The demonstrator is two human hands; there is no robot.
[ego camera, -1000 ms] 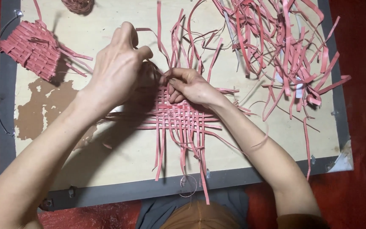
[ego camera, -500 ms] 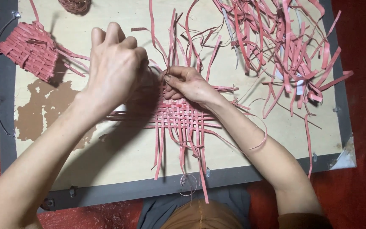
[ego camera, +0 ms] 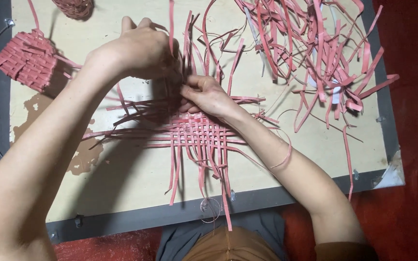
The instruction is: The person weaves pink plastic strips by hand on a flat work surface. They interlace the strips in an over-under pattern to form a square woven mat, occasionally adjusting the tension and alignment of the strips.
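The half-woven pink mat (ego camera: 197, 135) lies flat in the middle of the wooden board (ego camera: 136, 188), loose ends fanning out all round. It looks mid-weave: another strip (ego camera: 171, 29) is being worked in at the far edge. The left hand (ego camera: 139, 50) pinches that upright strip; the right hand (ego camera: 204, 94) presses fingers together on the mat's edge, directly beneath. Next, I'd guess, comes careful threading over and under.

A half-woven mat (ego camera: 197, 135) lies mid-board (ego camera: 122, 193), with the left hand (ego camera: 139, 50) and right hand (ego camera: 204, 94) at its far edge. A finished woven piece (ego camera: 25, 58) lies far left; loose strips (ego camera: 315, 53) pile far right.
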